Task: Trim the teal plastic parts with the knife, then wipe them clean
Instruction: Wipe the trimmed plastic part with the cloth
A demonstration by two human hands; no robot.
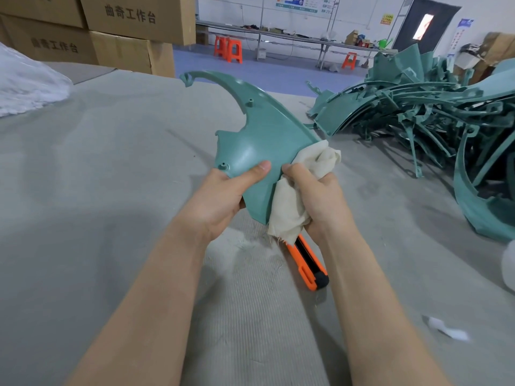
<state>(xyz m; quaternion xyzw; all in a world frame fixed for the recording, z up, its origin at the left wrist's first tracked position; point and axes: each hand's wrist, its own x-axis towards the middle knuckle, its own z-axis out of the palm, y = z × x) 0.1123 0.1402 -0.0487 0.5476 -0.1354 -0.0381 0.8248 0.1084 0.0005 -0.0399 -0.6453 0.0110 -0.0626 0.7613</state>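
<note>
Over the grey table [111, 190], the left hand [223, 193] pinches the part [262, 135] at its near lower corner. The thumb [257, 168] lies flat across the face, and the other fingers are hidden behind, so how they sit I cannot tell. The right hand [317, 196] is curled round a bunched cream cloth [289, 204], its thumb pressing the wad against the part's right edge. The cloth spills out above and below the fist.

The part is held up off the table and tilted, with its long curved horn pointing away to the upper left. The knife [309, 263] lies on the table just below the right wrist, touched by neither hand.

With the knife down and the cloth on the plastic, this looks like the wiping step for this piece. The next move likely calls for drawing the cloth along the edge and over the face. The left pinch has to hold firm so the part does not swing, and may need to shift to uncover the corner under the thumb.

A pile [418, 112] of more teal parts lies well apart at the right. Boxes [133, 29] are stacked at the far left.
</note>
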